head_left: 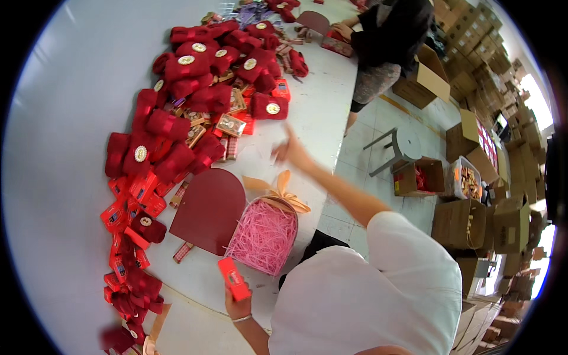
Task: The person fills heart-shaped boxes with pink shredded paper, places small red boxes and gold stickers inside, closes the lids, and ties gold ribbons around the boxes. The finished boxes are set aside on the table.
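Note:
My left hand (pixel 238 304) holds a small red box (pixel 234 278) upright near the table's front edge. Just beyond it stands an open arch-shaped gift box filled with pink shredded paper (pixel 265 235). Its dark red lid (pixel 210 208) is folded out flat to the far side, and a peach ribbon bow (pixel 284 194) sits at its curved end. My right hand (pixel 289 151), blurred, hovers over the white table with its fingers apart and nothing visible in them. Near it are a rolled dark red towel (pixel 269 107) and a small patterned gold box (pixel 230 125).
A long heap of rolled red towels (pixel 171 124) and red boxes (pixel 116 215) runs along the table. A person in black (pixel 390 35) works farther along at another gift box (pixel 337 43). A grey stool (pixel 406 144) and open cartons (pixel 459 222) stand on the floor behind.

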Demonstrator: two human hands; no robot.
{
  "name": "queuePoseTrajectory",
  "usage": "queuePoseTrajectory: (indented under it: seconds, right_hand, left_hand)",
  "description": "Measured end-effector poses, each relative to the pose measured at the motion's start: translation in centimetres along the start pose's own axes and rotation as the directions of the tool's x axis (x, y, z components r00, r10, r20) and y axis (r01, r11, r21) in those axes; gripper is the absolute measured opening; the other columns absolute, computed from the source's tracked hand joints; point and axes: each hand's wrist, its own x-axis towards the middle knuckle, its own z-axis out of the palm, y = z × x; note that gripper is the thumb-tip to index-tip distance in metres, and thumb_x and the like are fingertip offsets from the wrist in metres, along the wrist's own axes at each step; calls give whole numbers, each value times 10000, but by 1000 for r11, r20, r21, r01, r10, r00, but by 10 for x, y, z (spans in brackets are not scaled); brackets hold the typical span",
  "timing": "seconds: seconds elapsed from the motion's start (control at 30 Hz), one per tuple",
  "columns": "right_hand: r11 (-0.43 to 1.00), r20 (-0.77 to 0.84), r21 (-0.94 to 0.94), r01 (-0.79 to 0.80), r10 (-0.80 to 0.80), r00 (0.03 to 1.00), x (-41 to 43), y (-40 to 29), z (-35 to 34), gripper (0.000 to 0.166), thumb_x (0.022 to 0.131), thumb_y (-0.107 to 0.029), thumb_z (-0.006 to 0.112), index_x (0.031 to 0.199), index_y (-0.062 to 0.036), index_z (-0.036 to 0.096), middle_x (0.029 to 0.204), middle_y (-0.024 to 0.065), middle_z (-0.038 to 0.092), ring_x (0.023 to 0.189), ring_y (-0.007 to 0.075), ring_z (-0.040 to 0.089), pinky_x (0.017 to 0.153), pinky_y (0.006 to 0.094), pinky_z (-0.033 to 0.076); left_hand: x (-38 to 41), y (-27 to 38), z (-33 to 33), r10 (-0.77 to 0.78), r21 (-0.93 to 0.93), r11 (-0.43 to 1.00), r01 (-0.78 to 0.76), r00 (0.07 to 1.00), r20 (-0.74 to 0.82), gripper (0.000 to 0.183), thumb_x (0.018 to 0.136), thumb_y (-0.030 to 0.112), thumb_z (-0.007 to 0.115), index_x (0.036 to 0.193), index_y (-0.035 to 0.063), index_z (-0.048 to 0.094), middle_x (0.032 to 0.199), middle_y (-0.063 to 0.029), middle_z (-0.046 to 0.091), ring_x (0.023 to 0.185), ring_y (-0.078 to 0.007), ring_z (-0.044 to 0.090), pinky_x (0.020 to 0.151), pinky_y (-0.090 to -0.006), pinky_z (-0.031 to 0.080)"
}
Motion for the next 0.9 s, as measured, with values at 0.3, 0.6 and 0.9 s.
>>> queuePoseTrajectory:
  seconds: [0.3,0.6,0.9]
  right_hand:
    - [922,-572,-88,-377,263,777,87,-114,-262,551,788,-137,456,1239,-76,145,715,221,564,481,227,538,445,344,449]
    - [982,633,-186,-38,149,760,-65,-75,17,512,822,-363,526,1206,-41,419,1011,65,533,875,111,501,774,252,406]
    - [939,735,-24,-342,249,631,-118,-35,120,412,791,-277,598,1090,-11,499,957,46,548,892,104,500,785,248,399]
  left_hand:
    - [22,-30,48,-93,112,991,78,986,140,505,845,404,438,1214,66,374,1048,-109,486,806,-206,491,615,-318,453]
    - [57,-22,99,-346,-377,734,565,789,508,597,807,428,469,1202,-5,358,1039,-191,464,671,-194,464,464,-243,469]
    - [22,-17,78,-184,-156,964,215,965,189,623,846,508,333,1203,-3,347,1157,-237,398,772,-275,548,569,-334,521]
